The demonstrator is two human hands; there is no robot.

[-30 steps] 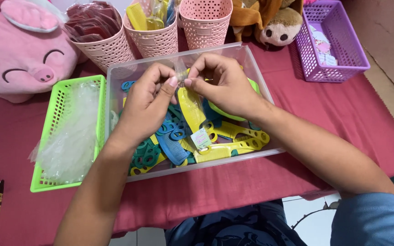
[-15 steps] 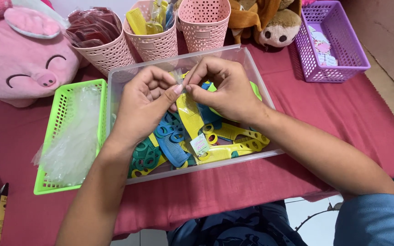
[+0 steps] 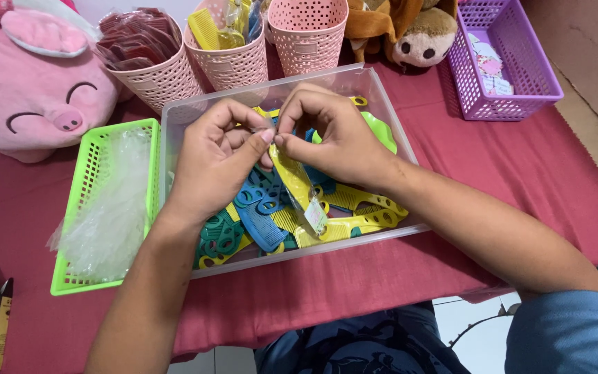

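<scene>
Both hands meet over a clear plastic bin (image 3: 389,104) full of blue, green and yellow combs (image 3: 257,215). My left hand (image 3: 216,159) and my right hand (image 3: 333,135) pinch the top of a yellow comb in a clear sleeve (image 3: 297,181), which hangs down between them with a small tag at its lower end. The fingertips of both hands touch at the sleeve's top edge.
A green basket (image 3: 81,208) holding clear plastic sleeves sits left of the bin. Pink perforated cups (image 3: 167,76) stand behind, one with packed combs. A purple basket (image 3: 520,83), a pink pig plush (image 3: 29,83) and a brown plush (image 3: 417,34) lie on the red cloth.
The two hands stay pinched on the sleeved yellow comb and have shifted only slightly; the comb hangs a little straighter.
</scene>
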